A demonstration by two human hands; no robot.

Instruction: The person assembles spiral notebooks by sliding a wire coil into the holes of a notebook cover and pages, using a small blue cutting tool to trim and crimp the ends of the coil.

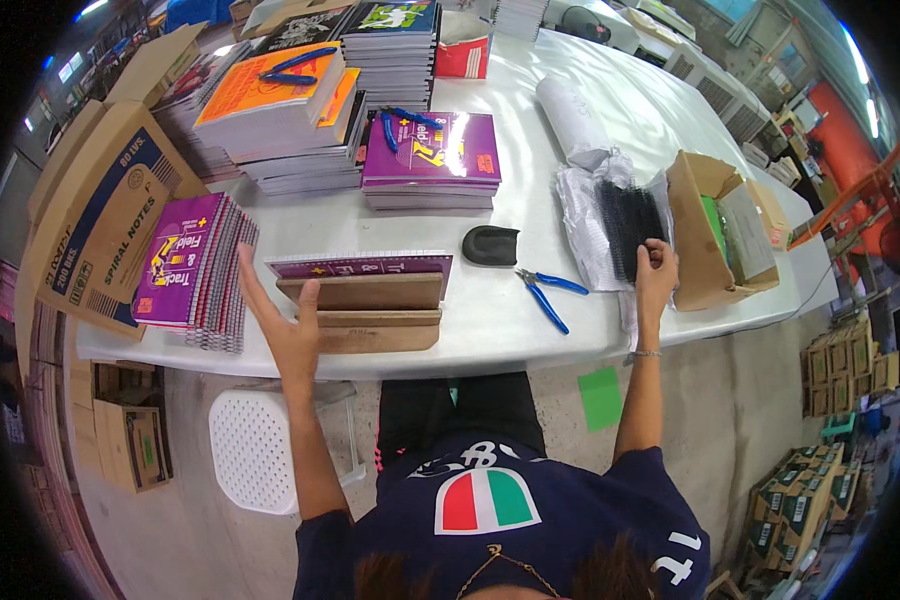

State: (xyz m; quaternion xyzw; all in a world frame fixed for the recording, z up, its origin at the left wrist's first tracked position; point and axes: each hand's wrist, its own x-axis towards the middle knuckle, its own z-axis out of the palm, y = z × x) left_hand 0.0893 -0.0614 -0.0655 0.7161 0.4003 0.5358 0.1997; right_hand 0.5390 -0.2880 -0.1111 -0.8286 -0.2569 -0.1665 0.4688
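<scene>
My left hand has its fingers stretched and thumb apart. It stands between a stack of purple spiral notebooks and a brown wooden stand, its thumb at the stand's left end. A purple-covered book rests upright in the stand. At the right, my right hand is closed, fingertips pinched at the edge of a bundle of black plastic binding coils. The coils lie on crumpled white wrapping. Blue-handled cutting pliers lie left of that hand, below a black curved piece.
Purple books and orange-covered books are piled at the back, with blue pliers on both. An open carton flanks the left side. A cardboard box stands right of the coils. A white stool is below the table edge.
</scene>
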